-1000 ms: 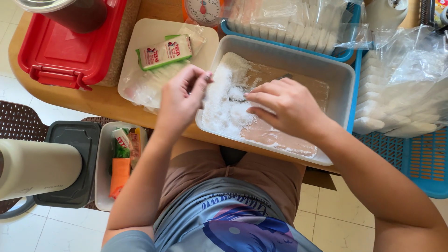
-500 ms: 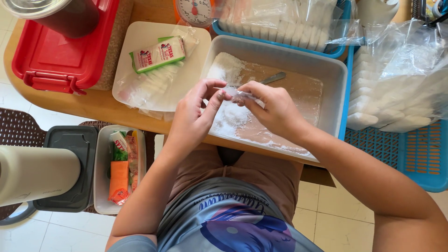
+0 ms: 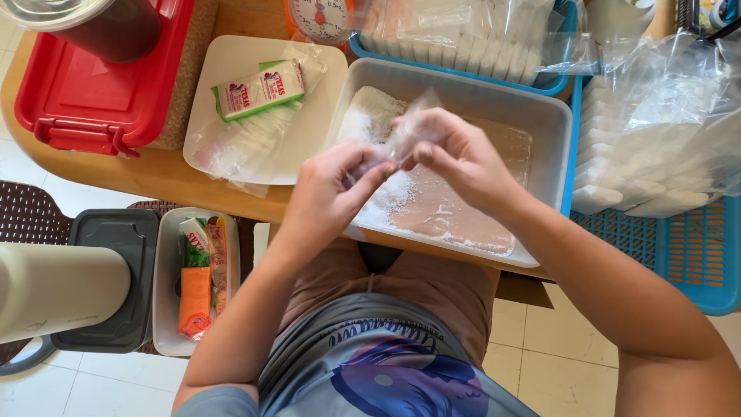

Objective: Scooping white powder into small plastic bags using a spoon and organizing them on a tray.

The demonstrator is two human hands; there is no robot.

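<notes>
At the far left a big white roll lies on its side next to a dark grey lidded box, and beside that stands a narrow white tub with orange and green packets in it. Above them, on the wooden bench, sits a red box lid with a dark jar on it. Next along is a white tray that carries a green-and-white packet lying on clear plastic bags. The left hand is raised over the front edge of the bench, its grip narrow, thumb and fingertips pinching one edge of a small clear plastic bag. The bag is held in the air between both hands, just above the near left part of a grey tub that holds white powder heaped toward its left side. The right hand is just beside the left, its grip likewise narrow, fingers closed on the other edge of the same bag. Behind the tub stand a small kitchen scale and a blue basket of white blocks wrapped in plastic. At the far right, more stacked white blocks in clear bags rest on a blue crate.
</notes>
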